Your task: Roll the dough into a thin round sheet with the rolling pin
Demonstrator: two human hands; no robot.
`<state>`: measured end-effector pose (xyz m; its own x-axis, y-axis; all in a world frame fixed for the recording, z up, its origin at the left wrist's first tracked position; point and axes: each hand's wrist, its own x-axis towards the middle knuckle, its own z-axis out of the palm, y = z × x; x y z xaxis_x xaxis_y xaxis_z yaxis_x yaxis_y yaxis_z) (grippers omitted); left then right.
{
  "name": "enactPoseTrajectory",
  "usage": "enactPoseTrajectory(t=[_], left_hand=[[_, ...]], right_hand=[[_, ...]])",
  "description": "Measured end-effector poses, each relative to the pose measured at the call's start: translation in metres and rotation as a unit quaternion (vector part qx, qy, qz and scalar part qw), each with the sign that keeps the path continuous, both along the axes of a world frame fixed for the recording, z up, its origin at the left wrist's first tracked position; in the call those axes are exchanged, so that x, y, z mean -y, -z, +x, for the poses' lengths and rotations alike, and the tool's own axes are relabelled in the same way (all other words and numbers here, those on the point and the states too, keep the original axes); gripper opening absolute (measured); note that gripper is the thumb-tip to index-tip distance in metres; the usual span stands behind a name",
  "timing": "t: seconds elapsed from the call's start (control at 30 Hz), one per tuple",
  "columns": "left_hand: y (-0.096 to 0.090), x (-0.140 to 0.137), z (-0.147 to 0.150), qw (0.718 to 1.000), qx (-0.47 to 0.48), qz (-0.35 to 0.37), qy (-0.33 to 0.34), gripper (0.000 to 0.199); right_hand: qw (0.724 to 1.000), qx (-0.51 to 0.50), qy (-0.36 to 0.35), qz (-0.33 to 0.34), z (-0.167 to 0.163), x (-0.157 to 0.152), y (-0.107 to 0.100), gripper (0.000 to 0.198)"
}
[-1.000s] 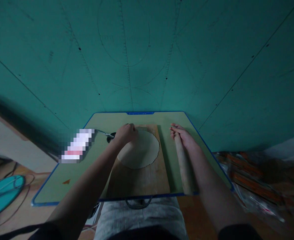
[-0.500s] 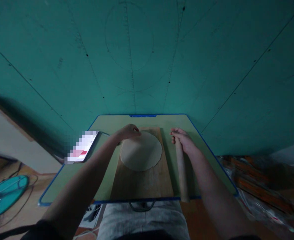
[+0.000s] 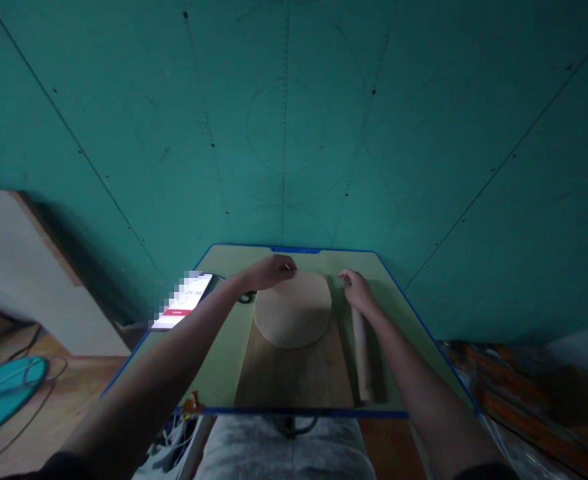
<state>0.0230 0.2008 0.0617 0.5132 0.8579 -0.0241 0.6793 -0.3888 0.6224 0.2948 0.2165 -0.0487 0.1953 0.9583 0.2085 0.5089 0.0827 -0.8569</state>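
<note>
A thin round sheet of dough (image 3: 294,313) lies over the far half of a wooden cutting board (image 3: 294,380). My left hand (image 3: 275,270) is at its far left edge, with thumb and fingers pinched on the rim. To the right of the board, a wooden rolling pin (image 3: 362,360) rests lengthwise on the table. My right hand (image 3: 358,291) is over the pin's far end, which it hides. Its fingers reach loosely left towards the dough, apart from the dough and not wrapped round the pin.
The small table (image 3: 214,373) has a blue rim and stands against a green wall (image 3: 284,167). A lit phone (image 3: 184,303), partly blurred out, lies at the left, with a dark looped item (image 3: 247,297) near the board. An orange-brown scrap (image 3: 192,403) sits at the front edge.
My right hand has loosened from the rolling pin, whose near end now lies inside the table edge. My left hand stays at the dough's far left rim. The view has shifted a little.
</note>
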Motion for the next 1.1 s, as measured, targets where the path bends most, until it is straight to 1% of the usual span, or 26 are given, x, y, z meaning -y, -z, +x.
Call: enactPoseTrajectory(t=[0.2,0.3,0.37,0.4,0.5,0.57,0.63,0.67,0.73,0.8,0.83,0.9,0.97,1.03,1.1], left_hand=[[-0.027,0.011,0.003,1.000,0.021,0.022,0.007,0.029],[-0.036,0.015,0.001,0.999,0.033,0.036,0.007,0.026],[-0.040,0.017,-0.002,0.998,0.043,0.042,0.008,0.024],[-0.041,0.018,-0.003,0.998,0.049,0.044,0.009,0.023],[-0.044,0.020,-0.006,0.996,0.069,0.048,0.008,0.022],[-0.046,0.021,-0.008,0.995,0.087,0.051,0.005,0.022],[-0.049,0.021,-0.011,0.993,0.107,0.053,-0.002,0.021],[-0.051,0.022,-0.014,0.992,0.117,0.054,-0.007,0.022],[-0.052,0.025,-0.022,0.989,0.139,0.054,-0.022,0.025],[-0.046,0.032,-0.032,0.985,0.163,0.048,-0.042,0.034],[-0.040,0.037,-0.037,0.983,0.173,0.040,-0.050,0.041],[-0.021,0.049,-0.042,0.980,0.189,0.013,-0.059,0.054],[0.002,0.060,-0.042,0.978,0.200,-0.021,-0.058,0.059],[0.021,0.066,-0.038,0.973,0.221,-0.037,-0.062,0.062],[0.032,0.065,-0.034,0.967,0.242,-0.036,-0.071,0.062]], right_hand=[[0.999,0.041,-0.007,-0.009,-0.013,-0.013,-0.006,0.026],[0.999,0.036,-0.023,0.006,-0.019,-0.009,-0.014,0.021],[0.998,0.025,-0.043,0.026,-0.023,-0.002,-0.024,0.013],[0.997,0.017,-0.059,0.037,-0.025,0.002,-0.030,0.010],[0.991,-0.010,-0.122,0.061,-0.033,0.017,-0.053,0.025],[0.978,-0.019,-0.198,0.061,-0.038,0.026,-0.069,0.031],[0.962,-0.015,-0.266,0.053,-0.042,0.034,-0.082,0.031],[0.957,-0.012,-0.286,0.050,-0.044,0.038,-0.088,0.031],[0.955,-0.008,-0.293,0.051,-0.047,0.043,-0.098,0.032],[0.955,-0.012,-0.290,0.059,-0.051,0.049,-0.109,0.030],[0.955,-0.013,-0.290,0.064,-0.053,0.051,-0.115,0.028],[0.955,-0.006,-0.288,0.070,-0.058,0.054,-0.125,0.026],[0.958,0.012,-0.279,0.062,-0.061,0.056,-0.134,0.023],[0.963,0.027,-0.265,0.051,-0.060,0.056,-0.138,0.020],[0.967,0.031,-0.248,0.048,-0.055,0.056,-0.139,0.017]])
